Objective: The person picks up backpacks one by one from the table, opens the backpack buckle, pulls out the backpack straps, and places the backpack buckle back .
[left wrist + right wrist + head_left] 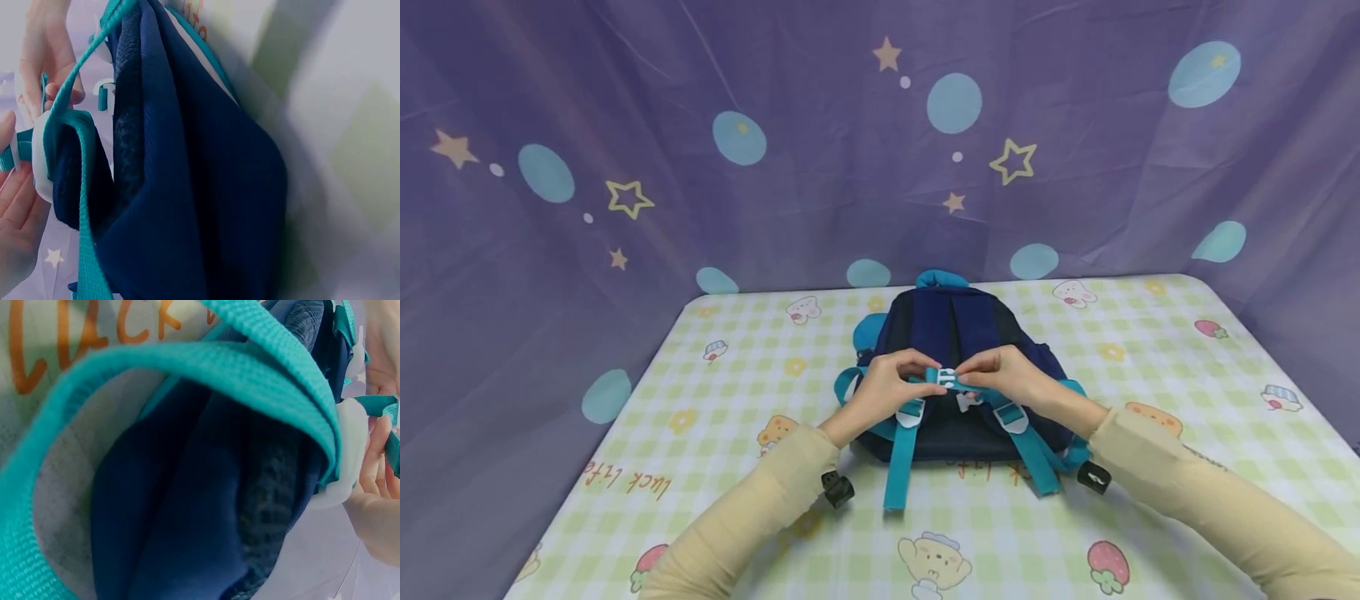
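A dark blue backpack with teal straps lies on the table, its back panel facing up. Over that panel, both hands meet at a white plastic buckle on a teal strap. My left hand pinches the buckle's left end, where the strap joins it, between thumb and fingers. From the other side, my right hand pinches its right end with the fingertips. The white prongs show between the two hands. In the left wrist view the backpack's side fills the middle, with fingers at the left edge.
Two teal shoulder strap ends, the left one and the right one, hang toward me through white adjusters. A teal top handle is at the far end. The checked tablecloth reaches a purple patterned curtain behind.
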`<state>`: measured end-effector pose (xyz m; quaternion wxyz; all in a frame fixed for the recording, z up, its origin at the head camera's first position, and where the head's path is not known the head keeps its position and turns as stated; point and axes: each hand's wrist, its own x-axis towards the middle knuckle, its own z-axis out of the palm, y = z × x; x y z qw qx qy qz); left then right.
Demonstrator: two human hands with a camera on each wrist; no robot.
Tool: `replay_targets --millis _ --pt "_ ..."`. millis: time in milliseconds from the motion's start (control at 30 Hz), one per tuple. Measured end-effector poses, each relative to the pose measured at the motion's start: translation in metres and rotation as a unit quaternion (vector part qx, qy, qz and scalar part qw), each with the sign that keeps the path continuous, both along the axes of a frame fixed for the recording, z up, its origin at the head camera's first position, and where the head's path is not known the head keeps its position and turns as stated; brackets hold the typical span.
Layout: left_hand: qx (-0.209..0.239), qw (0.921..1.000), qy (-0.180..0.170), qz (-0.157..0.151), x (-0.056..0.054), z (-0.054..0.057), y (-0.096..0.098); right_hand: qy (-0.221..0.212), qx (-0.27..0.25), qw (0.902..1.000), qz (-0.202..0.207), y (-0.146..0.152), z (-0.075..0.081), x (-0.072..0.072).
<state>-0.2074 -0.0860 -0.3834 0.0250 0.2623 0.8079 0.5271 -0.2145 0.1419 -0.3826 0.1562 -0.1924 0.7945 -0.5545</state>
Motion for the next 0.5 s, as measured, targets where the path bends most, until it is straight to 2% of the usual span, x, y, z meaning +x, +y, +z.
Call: replay_targets --millis 167,367,500 --pt "-0.018 0.999 0.04 0.005 0.001 -0.0009 -0.0002 0.002 0.001 1.0 0.001 0.0006 0.0009 0.0006" --pt "-0.014 0.9987 0.047 0.017 0.002 -0.0014 0.0 0.004 0.021 0.9997 -0.01 0.0052 0.0017 0.0011" --pt "-0.009 0.9984 0.049 0.025 0.0033 -0.0026 -0.0006 -0.008 0.026 0.9996 -0.003 0.0084 0.0005 0.0001"
